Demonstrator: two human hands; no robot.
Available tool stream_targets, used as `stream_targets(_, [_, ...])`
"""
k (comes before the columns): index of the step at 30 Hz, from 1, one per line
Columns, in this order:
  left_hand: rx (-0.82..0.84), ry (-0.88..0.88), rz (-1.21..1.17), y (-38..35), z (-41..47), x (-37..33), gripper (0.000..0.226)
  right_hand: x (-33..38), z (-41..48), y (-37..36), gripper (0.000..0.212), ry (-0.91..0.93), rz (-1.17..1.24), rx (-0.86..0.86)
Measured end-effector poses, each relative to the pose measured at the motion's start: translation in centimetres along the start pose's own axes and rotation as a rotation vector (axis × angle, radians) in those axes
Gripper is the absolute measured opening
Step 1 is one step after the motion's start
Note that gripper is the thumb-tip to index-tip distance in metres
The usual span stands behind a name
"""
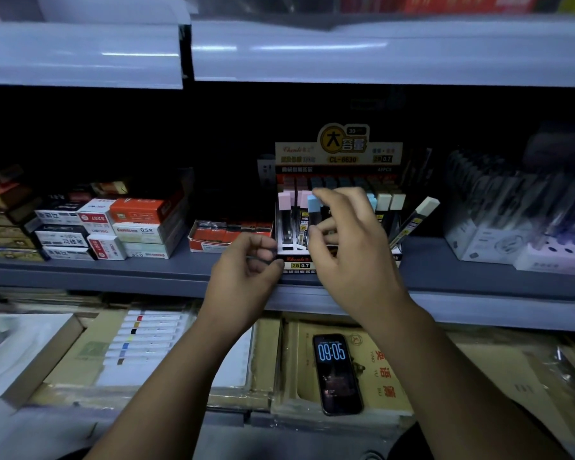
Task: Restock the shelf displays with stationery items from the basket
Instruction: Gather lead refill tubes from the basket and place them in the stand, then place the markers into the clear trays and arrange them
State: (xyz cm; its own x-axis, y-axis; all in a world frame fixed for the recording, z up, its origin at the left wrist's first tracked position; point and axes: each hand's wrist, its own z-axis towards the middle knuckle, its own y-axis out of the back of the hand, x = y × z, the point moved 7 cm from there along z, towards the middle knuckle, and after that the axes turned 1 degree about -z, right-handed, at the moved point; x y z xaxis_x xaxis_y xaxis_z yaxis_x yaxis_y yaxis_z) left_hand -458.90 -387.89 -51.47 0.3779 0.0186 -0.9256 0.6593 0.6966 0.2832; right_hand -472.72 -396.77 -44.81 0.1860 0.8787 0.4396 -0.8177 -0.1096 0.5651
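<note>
On the far left of the grey metal shelf (130, 270) we see stacked cardboard boxes of pen refills (113, 224). They sit in tidy piles and look fully stocked. Next comes a low red-and-white open carton (226, 234), packed with small items we cannot make out.

Our left hand (246, 270) sits just in front of that carton, at the front-left corner of the tall black-and-yellow cardboard display of pencil-lead tubes (339, 154). Its fingers are loosely curled, and we cannot tell whether they hold anything or only steady the display.

Our right hand (349, 247) reaches into the display's front rows. Its forefinger rests on the cap of a blue-capped lead tube (313, 202) and its thumb is curled lower down. We judge it to be pinching that tube, seating it upright among pink-capped neighbours. The back rows look full. The front rows are partly hidden by the hand, so we cannot count gaps.

To the right, one cream-capped lead tube (419, 214) leans against the display's outer side and is not slotted in. Beyond it stand clear plastic pen racks (498, 227), which are blurred.

The basket is not in view, so we cannot say how much stock remains. We judge this display to be nearly filled, with the leaning tube left to place. A black smartphone (337, 373) lies on paper packs on the shelf below.
</note>
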Motion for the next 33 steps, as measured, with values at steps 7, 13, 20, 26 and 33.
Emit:
stream_targets(7, [-0.034, -0.15, 0.233, 3.0, 0.0, -2.1, 0.021, 3.6, 0.2, -1.6, 0.035, 0.052, -0.179, 0.247])
stream_targets(13, [-0.029, -0.232, 0.604, 9.9, -0.7, -5.7, 0.036, 9.0, 2.4, -3.4, 0.043, 0.128, -0.313, 0.486])
stream_targets(20, [-0.096, -0.114, 0.837, 20.0, -4.8, -9.9, 0.055, 18.1, 5.3, -6.0, 0.048, 0.239, -0.247, 0.627])
stream_targets(26, [-0.237, 0.066, 0.999, 29.2, -11.2, -11.8, 0.067, 27.2, 6.0, -10.1, 0.051, 0.43, -0.154, 0.705])
stream_targets(33, [-0.472, 0.296, 1.122, 37.7, -22.0, -14.1, 0.056, 40.1, 2.6, -15.0, 0.056, 0.721, 0.023, 0.786])
